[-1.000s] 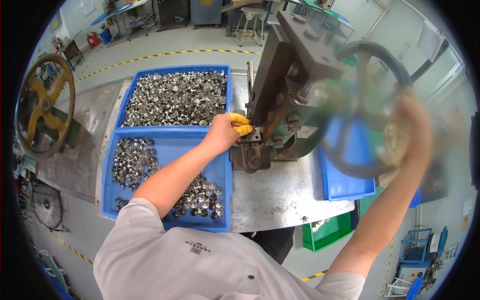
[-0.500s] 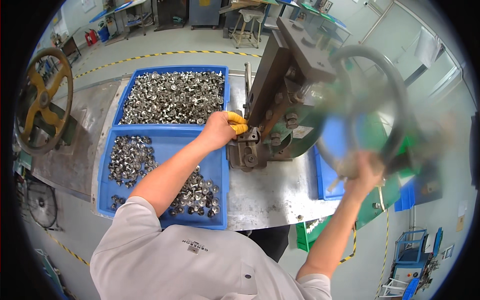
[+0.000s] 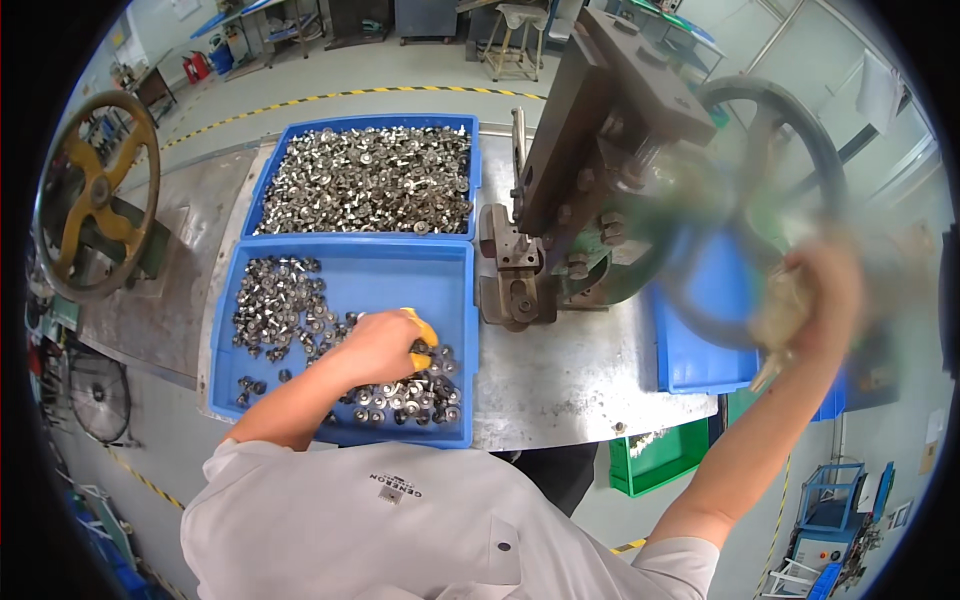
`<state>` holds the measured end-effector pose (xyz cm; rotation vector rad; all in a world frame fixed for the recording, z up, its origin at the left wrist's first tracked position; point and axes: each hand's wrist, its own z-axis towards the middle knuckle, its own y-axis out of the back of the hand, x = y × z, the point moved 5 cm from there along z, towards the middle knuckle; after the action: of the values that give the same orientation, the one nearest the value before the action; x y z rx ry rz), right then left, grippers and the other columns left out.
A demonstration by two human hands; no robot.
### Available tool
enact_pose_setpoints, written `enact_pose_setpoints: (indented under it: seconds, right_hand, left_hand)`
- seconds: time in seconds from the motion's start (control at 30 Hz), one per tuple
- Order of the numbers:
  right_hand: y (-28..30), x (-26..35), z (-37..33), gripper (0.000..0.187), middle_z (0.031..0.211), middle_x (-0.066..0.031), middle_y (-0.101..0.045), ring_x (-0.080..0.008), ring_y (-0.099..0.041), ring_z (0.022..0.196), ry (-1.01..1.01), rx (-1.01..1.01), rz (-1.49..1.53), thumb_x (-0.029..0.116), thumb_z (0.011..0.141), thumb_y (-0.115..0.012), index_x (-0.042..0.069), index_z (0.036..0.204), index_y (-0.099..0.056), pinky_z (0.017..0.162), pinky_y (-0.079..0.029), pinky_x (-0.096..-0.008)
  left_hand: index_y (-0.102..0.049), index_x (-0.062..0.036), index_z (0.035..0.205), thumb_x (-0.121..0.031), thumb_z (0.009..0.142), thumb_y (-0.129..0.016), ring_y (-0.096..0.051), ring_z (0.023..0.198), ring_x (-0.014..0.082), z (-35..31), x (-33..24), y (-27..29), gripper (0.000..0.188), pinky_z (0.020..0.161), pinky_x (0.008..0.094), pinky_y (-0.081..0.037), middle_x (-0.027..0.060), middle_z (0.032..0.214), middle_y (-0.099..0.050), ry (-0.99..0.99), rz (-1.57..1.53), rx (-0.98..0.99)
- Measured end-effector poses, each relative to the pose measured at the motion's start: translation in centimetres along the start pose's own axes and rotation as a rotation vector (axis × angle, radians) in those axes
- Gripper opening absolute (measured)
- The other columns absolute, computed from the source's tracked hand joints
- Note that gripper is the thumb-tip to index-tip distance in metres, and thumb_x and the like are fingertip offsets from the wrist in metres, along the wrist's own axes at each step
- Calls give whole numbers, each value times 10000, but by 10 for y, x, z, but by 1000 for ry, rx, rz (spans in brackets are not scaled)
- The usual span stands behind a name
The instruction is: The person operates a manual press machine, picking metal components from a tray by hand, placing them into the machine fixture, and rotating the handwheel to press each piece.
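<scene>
My left hand (image 3: 385, 347), with yellow covers on its fingertips, is over the near blue tray (image 3: 345, 258). Its thumb and finger pinch a small metal part (image 3: 421, 348), just above a cluster of similar studs with round heads (image 3: 405, 400). To the right stands a hand press (image 3: 590, 150) of dark metal and green casting; no hand is at its tool block (image 3: 520, 262). My right hand (image 3: 825, 290), smeared by motion, is closed round the pale handle (image 3: 783, 312) at the rim of the press's big handwheel (image 3: 830, 150).
A second blue tray (image 3: 472, 190), heaped with metal parts (image 3: 365, 175), adjoins the near tray at its far side. Right of the press lies another blue tray (image 3: 700, 378). Below the table edge sits a green bin (image 3: 665, 470). A yellow-spoked handwheel (image 3: 98, 190) stands left.
My left hand has left the press's tool block and come back to the near tray, where it pinches a part. My right hand has moved right and up with the turning handwheel.
</scene>
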<state>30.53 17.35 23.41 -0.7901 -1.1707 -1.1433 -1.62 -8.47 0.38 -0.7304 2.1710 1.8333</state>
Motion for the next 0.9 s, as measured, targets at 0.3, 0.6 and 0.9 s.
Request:
enact_pose_setpoints:
  seconds: [0.3, 0.6, 0.9]
  right_hand:
    - [-15, 21, 3, 425, 694, -42, -523, -136, -518, 657, 18, -133, -128, 155, 760, -628, -29, 1136, -552, 589, -394, -223]
    - [-12, 22, 1, 417, 692, -36, -517, -130, -518, 658, 6, -123, -144, 162, 765, -635, -29, 1128, -557, 580, -393, -214]
    - [-13, 24, 3, 413, 692, -39, -523, -126, -521, 655, 34, -135, -166, 168, 771, -633, -40, 1119, -555, 576, -395, -208]
  left_hand:
    - [-647, 13, 968, -60, 750, -625, -625, 680, 227, 53, 30, 7, 231, 624, 303, -511, 112, 854, -648, 76, -600, -252]
    - [-599, 34, 1019, 17, 797, -617, -628, 627, 183, 55, 49, 2, 224, 560, 241, -516, 128, 847, -638, 224, -1315, -213]
    - [-613, 25, 985, 22, 791, -649, -614, 599, 162, 62, 28, 5, 197, 525, 224, -505, 109, 804, -630, 199, -1514, -239]
